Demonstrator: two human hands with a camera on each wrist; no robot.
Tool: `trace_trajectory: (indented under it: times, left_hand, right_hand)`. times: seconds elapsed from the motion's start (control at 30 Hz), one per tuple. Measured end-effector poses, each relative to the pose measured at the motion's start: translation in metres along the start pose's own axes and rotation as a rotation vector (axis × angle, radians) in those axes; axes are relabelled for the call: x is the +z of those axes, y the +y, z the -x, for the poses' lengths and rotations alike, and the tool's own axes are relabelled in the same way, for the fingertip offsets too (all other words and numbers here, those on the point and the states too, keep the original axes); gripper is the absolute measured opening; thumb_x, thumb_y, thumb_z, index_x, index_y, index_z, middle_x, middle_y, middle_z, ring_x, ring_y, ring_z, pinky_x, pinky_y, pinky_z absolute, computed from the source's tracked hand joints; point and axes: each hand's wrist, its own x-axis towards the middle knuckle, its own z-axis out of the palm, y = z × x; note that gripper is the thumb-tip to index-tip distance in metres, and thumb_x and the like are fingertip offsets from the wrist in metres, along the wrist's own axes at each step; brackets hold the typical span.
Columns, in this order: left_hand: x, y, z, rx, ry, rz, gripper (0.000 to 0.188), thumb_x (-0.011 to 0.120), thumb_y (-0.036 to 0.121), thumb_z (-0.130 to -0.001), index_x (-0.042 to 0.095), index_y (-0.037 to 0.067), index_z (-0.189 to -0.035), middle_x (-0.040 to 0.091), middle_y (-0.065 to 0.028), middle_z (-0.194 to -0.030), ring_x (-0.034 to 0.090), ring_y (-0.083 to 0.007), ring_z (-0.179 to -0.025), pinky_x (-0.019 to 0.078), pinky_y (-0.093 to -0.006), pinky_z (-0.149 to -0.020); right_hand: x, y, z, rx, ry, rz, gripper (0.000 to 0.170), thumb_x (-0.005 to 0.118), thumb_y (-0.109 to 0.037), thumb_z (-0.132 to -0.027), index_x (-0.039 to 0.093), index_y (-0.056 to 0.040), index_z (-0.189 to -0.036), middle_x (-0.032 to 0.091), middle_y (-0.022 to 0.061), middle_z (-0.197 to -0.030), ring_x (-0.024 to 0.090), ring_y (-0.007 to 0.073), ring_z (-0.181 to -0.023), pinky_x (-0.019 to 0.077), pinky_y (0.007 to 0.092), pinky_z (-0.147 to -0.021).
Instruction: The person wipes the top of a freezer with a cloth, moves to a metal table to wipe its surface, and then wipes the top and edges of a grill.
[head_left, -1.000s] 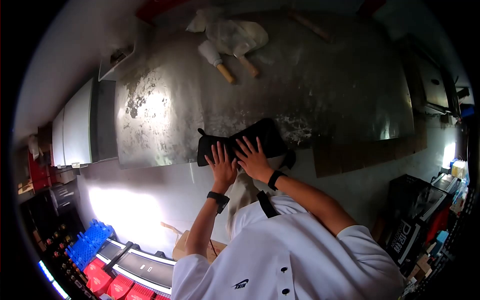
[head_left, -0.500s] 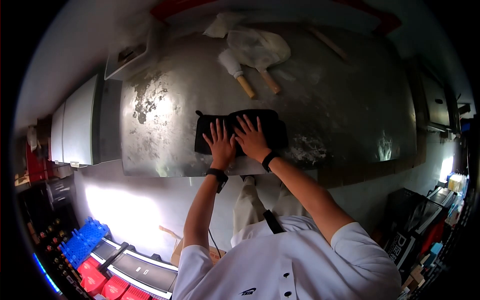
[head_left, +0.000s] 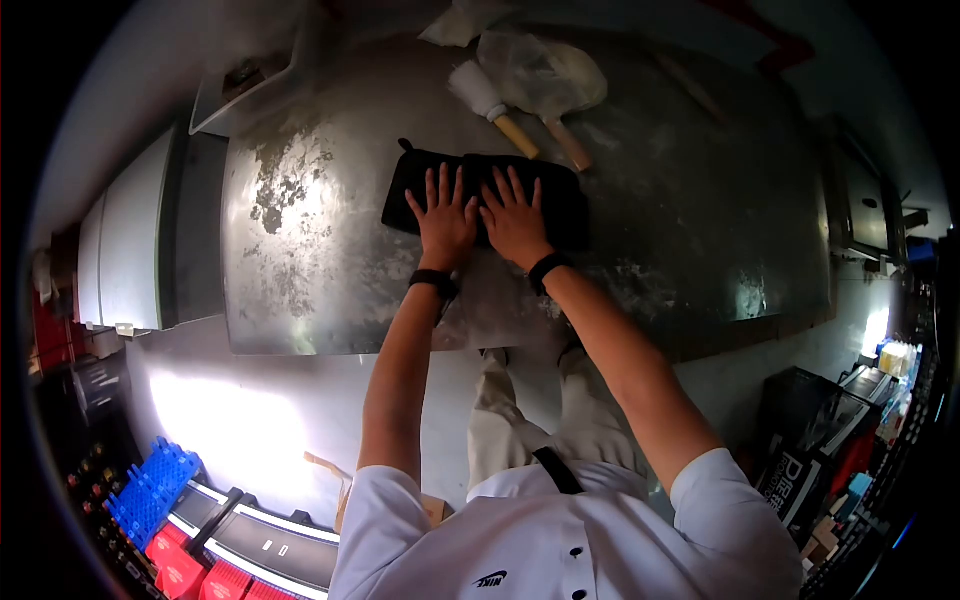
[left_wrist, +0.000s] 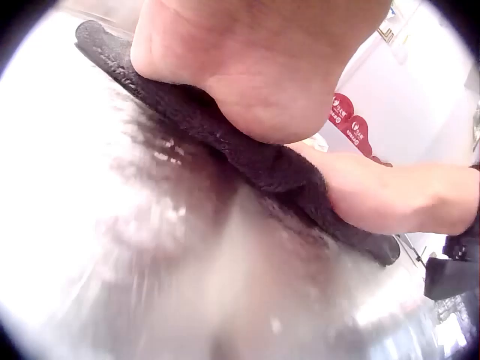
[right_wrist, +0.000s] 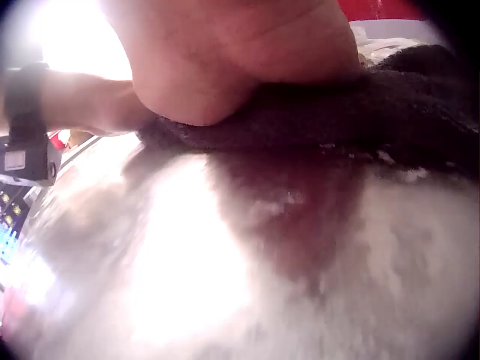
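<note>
A dark cloth [head_left: 470, 170] lies spread on the metal tabletop [head_left: 350, 290]. Both hands press flat on it, side by side, fingers spread and pointing away from the body. The left hand [head_left: 446, 222] covers its left middle part, the right hand [head_left: 516, 220] its right middle part; the thumbs nearly meet. In the left wrist view the heel of the left hand [left_wrist: 247, 67] bears on the cloth [left_wrist: 255, 161]. The right wrist view has the right hand's heel [right_wrist: 240, 60] on the cloth [right_wrist: 315, 120].
Beyond the cloth lie a white-headed brush [head_left: 515, 135] with a yellowish handle, a clear plastic bag [head_left: 545, 75] and another wooden handle [head_left: 570, 145]. A rod [head_left: 690, 85] lies farther back. A pale cabinet [head_left: 130, 235] stands at the left, dark boxes [head_left: 795, 405] at the right.
Both hands and the cloth have moved forward over the tabletop, away from its near edge, and the arms are more outstretched. The head view has shifted somewhat.
</note>
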Motion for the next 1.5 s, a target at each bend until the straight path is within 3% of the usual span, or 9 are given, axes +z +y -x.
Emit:
trace_trajectory:
  times: [0.37,0.6,0.8,0.83,0.93,1.07,1.23,1.33,1.5]
  left_hand:
    - [-0.011,0.076,0.16,0.036,-0.143,0.002,0.073,0.039,0.049,-0.101,0.022,0.01,-0.16,0.014,-0.0177,-0.167,0.006,-0.0393,-0.154,-0.0053,-0.0664,-0.116]
    - [0.01,0.17,0.173,0.055,-0.282,0.04,0.079,0.037,0.051,-0.1,0.016,0.004,-0.16,0.007,-0.023,-0.166,0.001,-0.0415,-0.154,-0.009,-0.0719,-0.112]
    - [0.035,0.235,0.113,0.048,-0.214,0.102,0.076,0.038,0.048,-0.101,0.017,0.004,-0.16,0.007,-0.0229,-0.166,0.001,-0.041,-0.154,-0.009,-0.0736,-0.11]
    - [0.025,0.252,0.09,0.023,-0.318,0.045,0.075,0.038,0.047,-0.101,0.018,0.005,-0.16,0.007,-0.0221,-0.166,0.002,-0.0407,-0.154,-0.008,-0.0741,-0.11]
    - [0.072,0.256,0.03,0.132,-0.075,-0.008,0.073,0.036,0.047,-0.102,0.019,0.006,-0.16,0.01,-0.0212,-0.166,0.005,-0.0407,-0.154,-0.0037,-0.0767,-0.109]
    - [0.098,0.267,-0.02,0.027,-0.047,0.039,0.073,0.034,0.048,-0.103,0.015,0.008,-0.161,0.009,-0.0211,-0.166,0.005,-0.0424,-0.153,0.0004,-0.0811,-0.105]
    - [0.095,0.265,-0.026,0.001,-0.063,0.003,0.073,0.036,0.048,-0.103,0.016,0.009,-0.161,0.01,-0.0212,-0.166,0.007,-0.043,-0.153,0.0037,-0.0817,-0.105]
    - [0.086,0.265,-0.022,0.01,-0.1,0.073,0.072,0.034,0.047,-0.102,0.018,0.007,-0.16,0.011,-0.0209,-0.166,0.005,-0.0421,-0.153,-0.0023,-0.0781,-0.108]
    - [0.069,0.261,0.038,0.085,-0.167,0.051,0.072,0.034,0.049,-0.102,0.021,0.007,-0.159,0.012,-0.0182,-0.167,0.007,-0.0385,-0.154,-0.0043,-0.0734,-0.112]
  right_hand:
    - [-0.05,0.009,0.184,-0.047,-0.136,-0.098,0.056,0.051,-0.043,-0.099,0.046,-0.0199,-0.149,0.029,0.0086,-0.163,0.016,0.0317,-0.153,0.0092,0.0663,-0.119]
    - [-0.07,0.078,0.252,0.046,-0.123,-0.182,0.056,0.057,-0.042,-0.097,0.047,-0.0209,-0.148,0.031,0.006,-0.162,0.02,0.0289,-0.152,0.0137,0.0615,-0.12]
    - [-0.077,0.167,0.218,0.046,-0.132,-0.082,0.054,0.053,-0.045,-0.099,0.048,-0.0219,-0.147,0.032,0.0061,-0.162,0.02,0.0278,-0.152,0.0127,0.0604,-0.12]
    - [-0.079,0.184,0.204,0.033,-0.156,-0.024,0.053,0.052,-0.045,-0.099,0.048,-0.0219,-0.147,0.031,0.0061,-0.162,0.02,0.0277,-0.152,0.0127,0.0605,-0.12]
    - [-0.075,0.223,0.157,0.079,-0.065,0.046,0.052,0.052,-0.044,-0.1,0.049,-0.0215,-0.146,0.033,0.0064,-0.16,0.02,0.0275,-0.152,0.0126,0.0618,-0.12]
    - [-0.05,0.263,0.105,0.044,-0.013,0.07,0.051,0.048,-0.048,-0.102,0.049,-0.0239,-0.147,0.031,0.0044,-0.161,0.019,0.027,-0.152,0.0147,0.0628,-0.119]
    - [-0.048,0.266,0.101,0.02,0.002,0.046,0.05,0.047,-0.046,-0.102,0.049,-0.0236,-0.147,0.033,0.0047,-0.16,0.02,0.0276,-0.152,0.0145,0.0631,-0.119]
    - [-0.049,0.259,0.108,0.034,0.032,0.034,0.05,0.047,-0.045,-0.102,0.049,-0.0224,-0.147,0.034,0.0051,-0.16,0.02,0.0279,-0.152,0.0138,0.0629,-0.119]
    - [-0.058,0.23,0.161,0.054,0.006,0.073,0.051,0.048,-0.045,-0.102,0.049,-0.0214,-0.147,0.034,0.0065,-0.16,0.02,0.0281,-0.152,0.0126,0.0629,-0.12]
